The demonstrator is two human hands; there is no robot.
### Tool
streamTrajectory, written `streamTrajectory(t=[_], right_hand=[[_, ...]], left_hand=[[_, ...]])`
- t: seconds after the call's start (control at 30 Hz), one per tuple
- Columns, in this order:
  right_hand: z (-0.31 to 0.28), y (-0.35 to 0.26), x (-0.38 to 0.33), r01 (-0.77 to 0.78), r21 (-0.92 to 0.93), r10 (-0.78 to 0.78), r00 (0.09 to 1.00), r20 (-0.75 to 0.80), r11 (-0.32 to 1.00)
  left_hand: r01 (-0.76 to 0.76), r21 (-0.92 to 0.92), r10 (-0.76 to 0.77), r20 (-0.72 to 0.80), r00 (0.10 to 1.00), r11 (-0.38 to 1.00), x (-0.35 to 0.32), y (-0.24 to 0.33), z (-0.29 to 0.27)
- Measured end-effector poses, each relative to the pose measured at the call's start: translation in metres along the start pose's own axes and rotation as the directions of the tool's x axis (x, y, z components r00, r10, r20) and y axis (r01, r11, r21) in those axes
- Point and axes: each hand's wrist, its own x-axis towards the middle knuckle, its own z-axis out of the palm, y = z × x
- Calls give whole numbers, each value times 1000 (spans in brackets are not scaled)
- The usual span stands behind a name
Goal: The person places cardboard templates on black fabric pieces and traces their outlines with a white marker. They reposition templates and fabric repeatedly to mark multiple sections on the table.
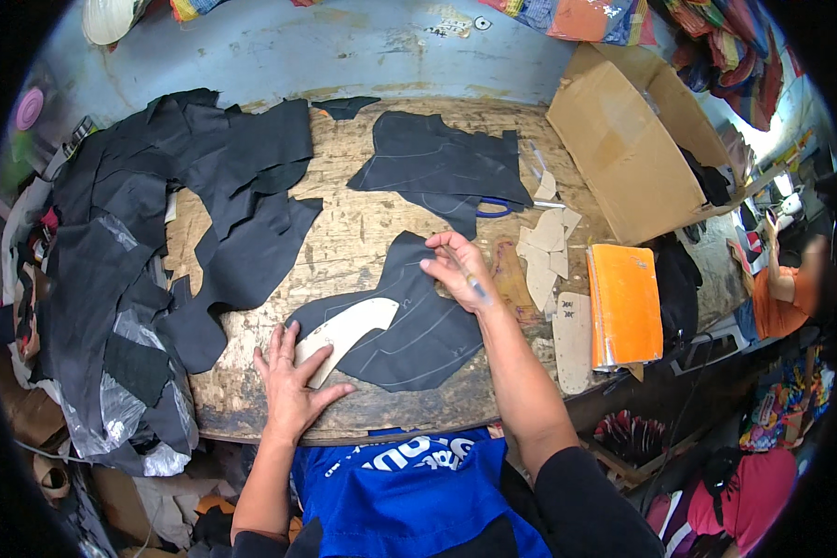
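My left hand (293, 379) lies with fingers spread on the lower left part of a pale curved pattern template (355, 329), pressing it against a black sheet of leather-like material (430, 327). Light traced outlines run across that sheet. Above its upper right part, my right hand (459, 268) is closed around a slim pen (476, 285), whose clear barrel slants back over the wrist. Farther away lies a second marked black piece (442, 160). Blue-handled scissors (493, 206) stick out from beneath it.
Black offcuts and clear plastic heap up on the wooden table's (260, 321) left side. To the right lie cardboard templates (544, 251) and an orange book-like bundle (625, 305). An open cardboard box (614, 139) stands at the back right. Another person (783, 288) sits farther right.
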Motion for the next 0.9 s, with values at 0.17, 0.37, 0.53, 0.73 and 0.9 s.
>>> streamTrajectory(t=[0.17, 0.37, 0.53, 0.73, 0.9], right_hand=[[22, -8, -1, 125, -348, -180, 975, -130, 929], [-2, -66, 58, 520, -553, -703, 688, -180, 651], [-34, -122, 107, 36, -926, -730, 627, -272, 376], [55, -55, 5, 358, -602, -82, 896, 437, 714], [62, -25, -36, 478, -731, -148, 870, 470, 487]], left_hand=[[88, -88, -91, -25, 996, 992, -1, -9, 7], [70, -185, -91, -104, 990, 980, -4, -16, 9], [42, -248, -60, -68, 996, 968, -2, -18, 9], [-96, -391, 40, -151, 988, 916, 5, -16, 3], [-130, 198, 177, -242, 954, 972, 37, -53, -18]])
